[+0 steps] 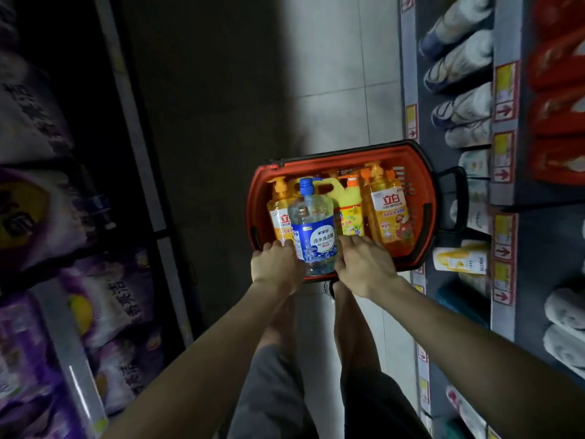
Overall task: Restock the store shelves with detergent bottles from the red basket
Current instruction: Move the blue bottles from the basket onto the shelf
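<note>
In the head view, the left grip point(274, 264) and right grip point(364, 263) clasp from either side the lower body of the clear plastic pump bottle with blue cap and label point(313, 223). It stands upright at the near side of the red plastic basket with black rim point(254, 198); I cannot tell whether it is resting or lifted. Orange pump bottles point(391, 210) crowd close, so it should rise straight up and level before swinging to the grey shelf point(525, 185).
</note>
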Tool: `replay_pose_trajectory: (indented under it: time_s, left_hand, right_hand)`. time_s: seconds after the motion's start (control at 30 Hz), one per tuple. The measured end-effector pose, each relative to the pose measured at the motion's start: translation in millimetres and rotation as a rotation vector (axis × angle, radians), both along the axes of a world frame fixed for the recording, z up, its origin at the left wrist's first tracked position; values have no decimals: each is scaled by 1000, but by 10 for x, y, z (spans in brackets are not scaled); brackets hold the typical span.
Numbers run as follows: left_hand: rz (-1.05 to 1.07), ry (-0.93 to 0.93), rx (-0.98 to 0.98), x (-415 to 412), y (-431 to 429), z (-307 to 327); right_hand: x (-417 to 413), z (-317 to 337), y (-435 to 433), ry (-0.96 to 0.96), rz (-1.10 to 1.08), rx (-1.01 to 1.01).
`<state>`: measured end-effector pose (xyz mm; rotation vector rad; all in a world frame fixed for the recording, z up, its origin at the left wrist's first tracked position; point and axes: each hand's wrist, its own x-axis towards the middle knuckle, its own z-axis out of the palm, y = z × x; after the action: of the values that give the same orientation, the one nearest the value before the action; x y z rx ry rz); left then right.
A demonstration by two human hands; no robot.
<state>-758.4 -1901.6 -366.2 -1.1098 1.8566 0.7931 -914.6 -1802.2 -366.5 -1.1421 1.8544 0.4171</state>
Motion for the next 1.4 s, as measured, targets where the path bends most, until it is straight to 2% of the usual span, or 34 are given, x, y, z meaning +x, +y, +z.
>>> replay_pose_trajectory:
  time_s: [0.1, 0.2, 0.43, 0.67, 0.9, 1.13, 1.4]
  left_hand:
    - [151, 25, 38, -17, -14, -268]
    - [403, 68, 79, -72, -46, -515]
    - [1026, 191, 189, -197, 33, -898]
    - [1384, 239, 268, -220, 188, -1148]
    - [1519, 311, 309, -214, 269, -1187]
    - [1518, 321, 352, -184, 210, -1172]
    - [1567, 377, 414, -204, 206, -791]
  right_hand:
    - [-51, -268, -96, -18, -45, 55]
    - [-81, -508, -174, -68, -165, 107]
    - [-133, -908, -279, -270, -846, 235]
    - [-64, -1157, -247, -406, -1162, 251]
    - [-3, -1207, -171, -456, -1234, 220]
    - [-39, -1149, -116, -539, -1273, 208]
    - [-151, -1011, 76, -621, -1230, 151]
